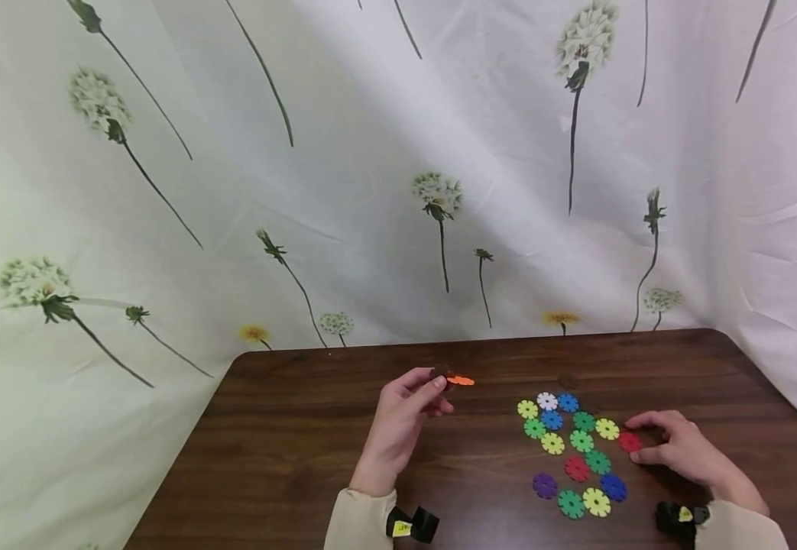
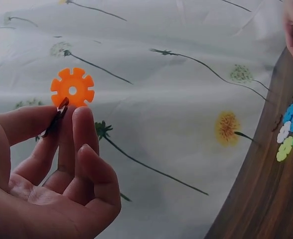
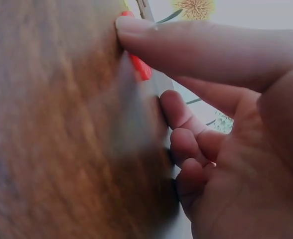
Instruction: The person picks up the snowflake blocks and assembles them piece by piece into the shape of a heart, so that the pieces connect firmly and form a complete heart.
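Between thumb and fingers my left hand (image 1: 401, 424) pinches a dark brown notched disc (image 1: 442, 372) joined to an orange disc (image 1: 461, 380), raised above the table. In the left wrist view the orange disc (image 2: 73, 87) stands upright over the fingertips, the brown one edge-on. My right hand (image 1: 690, 451) is at the right end of the loose discs, thumb and index finger at either side of a red disc (image 1: 630, 441). The right wrist view shows the thumb against the red disc (image 3: 141, 67), with the other fingers bent near the table.
Several notched discs in yellow, white, blue, green, red and purple lie flat on the dark wooden table (image 1: 288, 451), left of my right hand. A brown disc (image 1: 567, 380) lies behind them. A flower-patterned cloth (image 1: 370, 191) hangs at the table's back edge.
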The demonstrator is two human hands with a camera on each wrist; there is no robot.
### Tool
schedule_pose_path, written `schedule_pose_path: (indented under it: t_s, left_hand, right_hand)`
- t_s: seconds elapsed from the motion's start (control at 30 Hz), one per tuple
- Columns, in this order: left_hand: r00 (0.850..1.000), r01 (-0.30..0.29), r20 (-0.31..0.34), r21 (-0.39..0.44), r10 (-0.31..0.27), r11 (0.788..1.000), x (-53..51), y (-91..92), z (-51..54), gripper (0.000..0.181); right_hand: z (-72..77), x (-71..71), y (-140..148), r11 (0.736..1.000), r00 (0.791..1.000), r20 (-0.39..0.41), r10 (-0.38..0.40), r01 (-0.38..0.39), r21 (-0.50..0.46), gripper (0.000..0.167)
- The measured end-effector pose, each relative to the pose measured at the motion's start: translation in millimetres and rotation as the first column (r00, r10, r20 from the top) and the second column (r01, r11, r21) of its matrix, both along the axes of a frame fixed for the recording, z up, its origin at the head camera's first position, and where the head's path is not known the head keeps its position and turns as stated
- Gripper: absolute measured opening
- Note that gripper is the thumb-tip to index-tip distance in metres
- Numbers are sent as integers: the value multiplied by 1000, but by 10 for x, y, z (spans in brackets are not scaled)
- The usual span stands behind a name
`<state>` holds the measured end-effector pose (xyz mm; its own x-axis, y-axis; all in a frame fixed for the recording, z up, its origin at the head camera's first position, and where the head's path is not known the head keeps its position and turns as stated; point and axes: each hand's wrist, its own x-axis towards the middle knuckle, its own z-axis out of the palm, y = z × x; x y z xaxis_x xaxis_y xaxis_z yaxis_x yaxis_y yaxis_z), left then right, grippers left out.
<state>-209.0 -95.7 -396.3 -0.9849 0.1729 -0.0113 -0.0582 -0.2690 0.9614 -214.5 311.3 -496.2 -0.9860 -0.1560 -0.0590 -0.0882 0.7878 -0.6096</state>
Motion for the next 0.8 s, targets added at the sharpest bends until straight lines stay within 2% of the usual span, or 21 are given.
schedule_pose_path:
  t_s: [0.2, 0.37, 0.57, 0.8]
  left_hand:
    - [1000, 10, -2, -21, -10, 1000, -8, 5, -2, 22]
    - [1000, 1, -9, -42, -1, 999, -5, 18, -8, 24]
    - [1000, -20, -16, -99, 18, 995, -6, 42, -29, 27]
    - [999, -37, -34, -148, 32, 988, -6, 27, -54, 33]
  right_hand:
    - [49, -14, -1, 1000, 1000, 27, -6, 5, 28, 36]
    - [64, -10, -6, 1000, 999, 43, -17, 16, 22, 36]
    - [57, 8, -7, 999, 998, 55, -18, 19, -26, 35]
    - [53, 43, -3, 995, 999, 49, -2, 7, -96, 26]
